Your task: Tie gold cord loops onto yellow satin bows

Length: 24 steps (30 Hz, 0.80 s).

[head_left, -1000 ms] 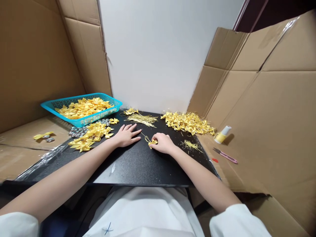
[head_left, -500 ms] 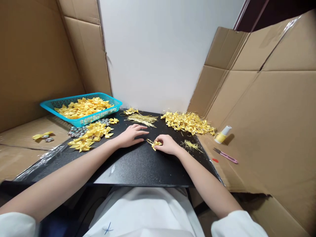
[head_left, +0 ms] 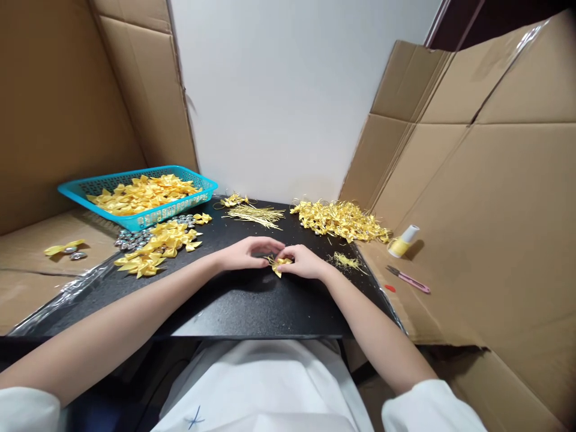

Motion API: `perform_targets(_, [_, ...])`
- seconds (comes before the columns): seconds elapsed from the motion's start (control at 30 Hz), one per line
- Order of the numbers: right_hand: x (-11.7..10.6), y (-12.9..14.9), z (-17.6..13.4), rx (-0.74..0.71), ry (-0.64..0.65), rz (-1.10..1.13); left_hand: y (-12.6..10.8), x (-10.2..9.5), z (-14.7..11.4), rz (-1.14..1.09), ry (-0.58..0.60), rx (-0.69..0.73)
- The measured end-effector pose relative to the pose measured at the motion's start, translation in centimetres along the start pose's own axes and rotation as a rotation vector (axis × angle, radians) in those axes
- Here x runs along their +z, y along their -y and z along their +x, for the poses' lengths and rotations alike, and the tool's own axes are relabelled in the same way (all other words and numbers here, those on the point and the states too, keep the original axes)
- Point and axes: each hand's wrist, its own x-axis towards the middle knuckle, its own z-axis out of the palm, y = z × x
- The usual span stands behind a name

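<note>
Between thumb and fingers, my right hand (head_left: 303, 262) pinches a small yellow ribbon bow (head_left: 279, 268) low over the black tabletop (head_left: 252, 306). Thin gold cord comes out of the bow on its left side. My left hand (head_left: 247, 253) is curved beside it, thumb and fingers apart, with the thumb tip close to the cord. Whether that thumb touches the cord I cannot tell. Cut gold cords (head_left: 254, 216) lie in a bundle behind my left hand. Loose yellow bows (head_left: 168, 238) lie to its left, next to silvery beads (head_left: 135, 239).
A blue basket (head_left: 137, 223) full of yellow bows stands at the back left. Corded bows (head_left: 337, 220) are heaped at the back right, near thread scraps (head_left: 346, 261). Pink thread snips (head_left: 409, 279) and a yellow-and-white bottle (head_left: 404, 241) rest on cardboard at the right. Cardboard walls (head_left: 490, 198) enclose both sides.
My left hand has moved right, up to the bow and its cord, with its fingers now curved in. My right hand keeps its pinch on the bow. The view has shifted slightly.
</note>
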Motion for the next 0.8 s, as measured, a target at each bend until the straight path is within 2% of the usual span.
perform_targets(0.13, [-0.2,-0.1,0.0,0.021,0.056,0.021,-1.0,0.2,-0.4,0.036,0.009,0.026])
perform_targets(0.3, [-0.6,-0.1,0.0,0.044,0.107,0.045,-1.1,0.3,-0.3,0.082,0.008,0.025])
perform_targets(0.4, [-0.6,0.2,0.2,0.052,0.136,0.028,-1.0,0.5,-0.3,0.079,0.0,-0.004])
perform_targets(0.5, [-0.8,0.5,-0.2,0.071,0.108,-0.027,-0.7,0.8,-0.3,0.066,-0.035,-0.067])
perform_targets(0.57, [-1.5,0.4,-1.5,0.095,0.037,-0.089,-0.5,1.0,-0.3,0.047,-0.049,-0.11])
perform_targets(0.63, [-3.0,-0.2,-4.2,0.139,-0.08,-0.175,-0.3,1.2,-0.3,0.021,-0.048,-0.144])
perform_targets(0.7, [-5.1,-1.5,-8.2,0.22,-0.242,-0.289,-0.2,1.3,-0.3,-0.002,-0.044,-0.169])
perform_targets(0.8, [-8.4,-4.5,-15.7,0.422,-0.504,-0.475,0.0,1.4,-0.3,-0.019,-0.045,-0.195])
